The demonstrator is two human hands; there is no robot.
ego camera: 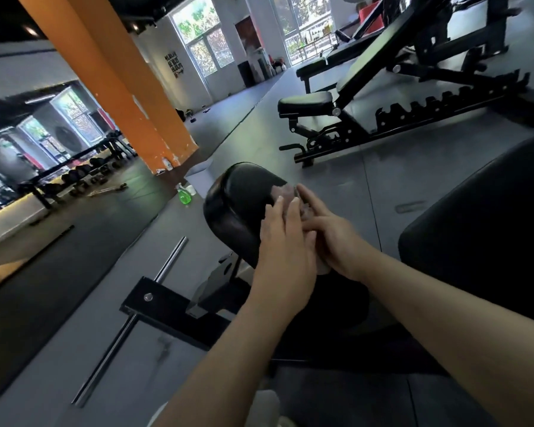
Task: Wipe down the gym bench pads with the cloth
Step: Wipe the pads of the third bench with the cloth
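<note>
The black vinyl-covered bench pad (244, 208) sits at the centre of the frame, rounded at its far end. Its long axis runs from lower right to upper left. The greyish-pink cloth (285, 192) lies on the right-hand upper face of the pad, mostly hidden under the fingers; a small part shows just beyond the fingertips and another low by the right wrist.

The left hand (282, 241) lies flat, fingers extended and close together, pressing down on the cloth. The right hand (330, 235) crosses in from the right, fingers straight and touching the cloth beside the left fingers. Neither hand is seen curled round the cloth.

The unwiped surface appears to lie away from both hands, toward the upper left, along the pad's long axis. The left hand is nearer that surface, so a stroke would probably run outward to the rounded end.

A green translucent spray bottle (184, 197) stands on the grey floor (336, 180), left of the pad and apart from it.
</note>
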